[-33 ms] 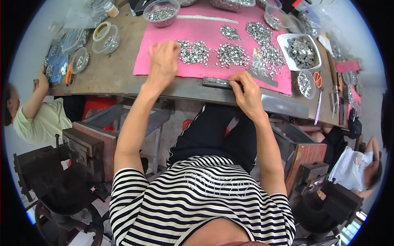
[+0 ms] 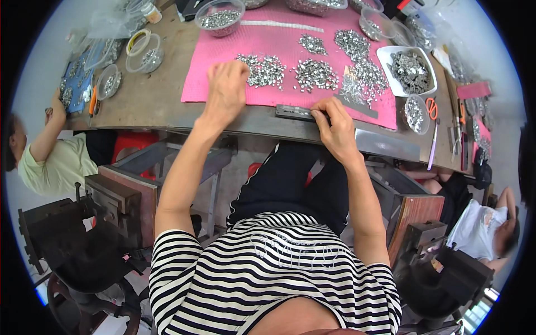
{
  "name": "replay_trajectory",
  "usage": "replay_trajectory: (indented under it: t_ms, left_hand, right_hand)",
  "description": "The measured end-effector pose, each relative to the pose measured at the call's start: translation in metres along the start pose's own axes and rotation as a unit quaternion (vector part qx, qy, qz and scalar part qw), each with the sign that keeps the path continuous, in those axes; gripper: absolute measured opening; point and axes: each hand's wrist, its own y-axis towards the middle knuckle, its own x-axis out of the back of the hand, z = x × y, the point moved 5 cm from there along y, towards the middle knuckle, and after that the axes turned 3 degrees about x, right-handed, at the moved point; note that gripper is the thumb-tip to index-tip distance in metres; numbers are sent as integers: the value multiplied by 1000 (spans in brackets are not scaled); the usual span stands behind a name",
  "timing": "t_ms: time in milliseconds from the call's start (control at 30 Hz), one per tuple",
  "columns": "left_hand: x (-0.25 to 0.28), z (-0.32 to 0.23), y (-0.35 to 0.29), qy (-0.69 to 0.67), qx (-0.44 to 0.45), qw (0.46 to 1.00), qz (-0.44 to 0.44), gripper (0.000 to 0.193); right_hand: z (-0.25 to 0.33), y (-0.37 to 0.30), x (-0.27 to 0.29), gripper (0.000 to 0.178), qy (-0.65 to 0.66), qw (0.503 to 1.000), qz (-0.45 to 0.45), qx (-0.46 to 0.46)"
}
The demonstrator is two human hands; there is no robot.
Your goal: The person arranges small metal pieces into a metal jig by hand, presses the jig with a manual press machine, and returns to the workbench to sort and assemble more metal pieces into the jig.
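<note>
My left hand point(image 2: 228, 84) is over the pink mat point(image 2: 212, 61), its fingers curled together beside the left pile of small shiny metal pieces point(image 2: 264, 71). Whatever those fingers hold, if anything, is hidden. At the table's front edge, my right hand point(image 2: 335, 123) pinches the right end of a narrow dark bar point(image 2: 293, 111) that has a pale strip along it. Another heap of metal pieces point(image 2: 316, 75) lies just beyond the bar. To the right is a heap with thin pins point(image 2: 353, 88), next to a flat grey strip point(image 2: 360, 107).
A white tray of metal parts point(image 2: 382, 56) stands right of the mat, with a clear tub point(image 2: 415, 114) and orange-handled scissors point(image 2: 431, 108) near it. More tubs point(image 2: 219, 17) line the back. Co-workers sit at left point(image 2: 56, 162) and right point(image 2: 480, 229). Heavy black machines point(image 2: 78, 234) flank me.
My left hand has shifted slightly right and toward me, away from the left edge of the pile. The right hand and the bar stay in place.
</note>
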Motion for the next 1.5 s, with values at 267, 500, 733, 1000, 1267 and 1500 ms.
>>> replay_trajectory:
  t_ms: [267, 500, 733, 1000, 1267, 1500]
  left_hand:
    - [-1, -22, -25, -24, 14, 999, 34, 12]
    - [-4, -18, -31, -53, 22, 998, 40, 15]
    - [-1, -22, -27, 30, 20, 999, 12, 11]
    - [4, -18, -28, 30, 31, 999, 23, 11]
    - [-1, -19, -27, 1, 37, 999, 36, 9]
    - [-17, -57, -24, -253, 131, 956, 70, 6]
  right_hand:
    - [8, -2, -5, 12, -96, 990, -34, 98]
    - [13, 14, -1, 10, -93, 991, 21, 97]
    - [12, 77, -61, 13, -111, 985, 38, 126]
    - [6, 86, -89, 11, -190, 977, 36, 92]
    - [-3, 85, -50, 7, -52, 998, 26, 32]
    - [-26, 50, 1, 8, -110, 992, 55, 18]
